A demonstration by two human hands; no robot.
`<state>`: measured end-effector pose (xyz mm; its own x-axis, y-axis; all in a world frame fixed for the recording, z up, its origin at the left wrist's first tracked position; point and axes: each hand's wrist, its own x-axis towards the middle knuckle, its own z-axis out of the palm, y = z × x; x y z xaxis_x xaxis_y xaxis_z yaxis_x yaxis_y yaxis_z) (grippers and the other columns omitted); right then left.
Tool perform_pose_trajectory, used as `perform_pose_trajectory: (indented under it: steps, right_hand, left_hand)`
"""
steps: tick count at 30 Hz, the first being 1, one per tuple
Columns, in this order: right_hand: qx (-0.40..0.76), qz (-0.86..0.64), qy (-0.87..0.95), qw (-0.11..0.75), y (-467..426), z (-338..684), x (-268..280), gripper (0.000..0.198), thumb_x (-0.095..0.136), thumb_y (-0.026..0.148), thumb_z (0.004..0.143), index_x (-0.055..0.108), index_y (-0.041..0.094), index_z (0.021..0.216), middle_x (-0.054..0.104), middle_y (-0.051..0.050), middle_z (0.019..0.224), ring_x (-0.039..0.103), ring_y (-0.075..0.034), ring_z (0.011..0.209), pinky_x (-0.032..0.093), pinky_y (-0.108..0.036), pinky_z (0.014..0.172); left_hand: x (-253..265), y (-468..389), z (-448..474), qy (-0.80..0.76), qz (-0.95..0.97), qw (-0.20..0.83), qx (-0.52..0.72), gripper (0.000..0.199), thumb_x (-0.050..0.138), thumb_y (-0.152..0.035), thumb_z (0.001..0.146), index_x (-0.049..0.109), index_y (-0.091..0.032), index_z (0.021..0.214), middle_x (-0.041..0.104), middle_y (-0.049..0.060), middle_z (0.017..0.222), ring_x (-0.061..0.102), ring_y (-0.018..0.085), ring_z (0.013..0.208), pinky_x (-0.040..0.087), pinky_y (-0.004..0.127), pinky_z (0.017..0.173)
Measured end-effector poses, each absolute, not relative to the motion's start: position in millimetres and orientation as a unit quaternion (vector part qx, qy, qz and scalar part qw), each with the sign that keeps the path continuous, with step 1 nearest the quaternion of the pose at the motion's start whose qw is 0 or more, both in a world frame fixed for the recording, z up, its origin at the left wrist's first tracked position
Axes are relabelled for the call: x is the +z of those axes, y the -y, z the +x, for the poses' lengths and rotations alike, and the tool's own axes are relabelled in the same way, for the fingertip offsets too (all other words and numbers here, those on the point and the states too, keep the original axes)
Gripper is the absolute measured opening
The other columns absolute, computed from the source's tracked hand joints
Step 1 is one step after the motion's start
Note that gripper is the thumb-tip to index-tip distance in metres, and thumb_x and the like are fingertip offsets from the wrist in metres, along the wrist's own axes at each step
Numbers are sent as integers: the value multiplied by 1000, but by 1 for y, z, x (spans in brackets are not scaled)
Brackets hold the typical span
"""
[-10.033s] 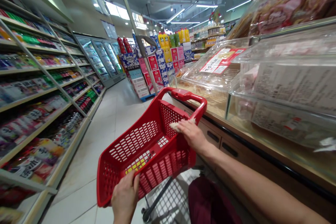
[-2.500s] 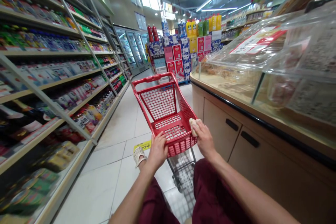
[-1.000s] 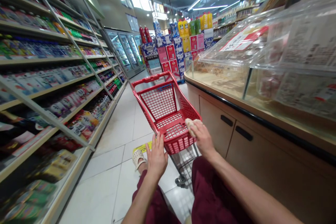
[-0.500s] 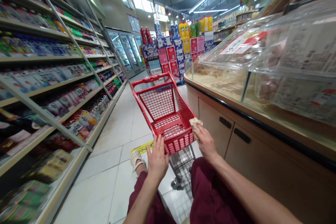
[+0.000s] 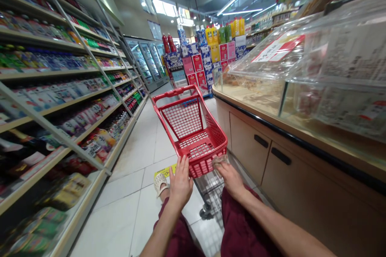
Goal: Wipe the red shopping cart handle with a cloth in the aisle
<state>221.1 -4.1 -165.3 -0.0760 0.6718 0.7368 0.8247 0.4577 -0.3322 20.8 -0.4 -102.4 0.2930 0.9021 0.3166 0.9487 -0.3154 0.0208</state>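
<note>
A red plastic shopping cart (image 5: 200,142) stands before my knees, its basket empty and its push handle on the far side. My left hand (image 5: 181,180) rests against the near left corner of the basket, fingers stretched out and thumb apart. In my right hand (image 5: 230,176) is a crumpled, light-coloured cloth (image 5: 219,162), pressed to the right part of the basket's near wall. The fingers are closed around the cloth, which hides part of the grid there.
Drink shelves (image 5: 69,68) line the left side. On the right runs a wooden counter (image 5: 249,140) with plastic-covered goods on top. Stacked boxes and bottles (image 5: 197,68) stand beyond the cart. A yellow floor sticker (image 5: 164,170) lies near my shoe (image 5: 160,184).
My right hand has moved the cloth from the basket's right rim corner down and left onto its near wall. The left hand stays at the left corner.
</note>
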Motion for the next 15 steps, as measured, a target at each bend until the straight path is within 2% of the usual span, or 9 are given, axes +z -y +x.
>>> perform_pose_trajectory:
  steps: [2,6,11,13,15]
  right_hand:
    - [-83,-487,748,443,9,209,-165,34,38,7,81,60,20,102,62,-8,103,55,-18,98,48,-35,81]
    - [-105,-423,759,484,10,183,-147,30,39,12,84,56,20,108,55,-9,117,46,-18,112,40,-38,93]
    - [-84,-457,788,404,11,170,-161,28,44,11,81,60,21,102,64,-7,96,59,-17,89,48,-31,78]
    - [-75,-462,789,399,14,176,-168,29,43,10,81,59,20,104,64,-8,99,58,-17,89,49,-30,76]
    - [-80,-453,775,432,14,183,-167,30,41,11,83,58,19,106,60,-10,108,55,-18,99,47,-32,81]
  left_hand:
    - [-102,0,21,576,-802,81,-133,70,40,-7,65,24,-16,132,27,9,140,17,23,130,20,53,102]
    - [-102,0,22,585,-797,70,-132,74,38,-4,60,24,-16,132,25,8,141,16,21,131,18,52,104]
    - [-100,1,21,590,-796,57,-119,75,36,-3,59,25,-15,132,25,7,141,14,19,131,16,50,105]
    - [-100,1,21,591,-796,56,-116,75,35,-2,59,25,-14,132,24,7,141,13,19,131,16,49,105]
    - [-99,1,21,594,-794,58,-114,75,35,-2,59,25,-13,132,23,7,141,13,19,132,16,50,105]
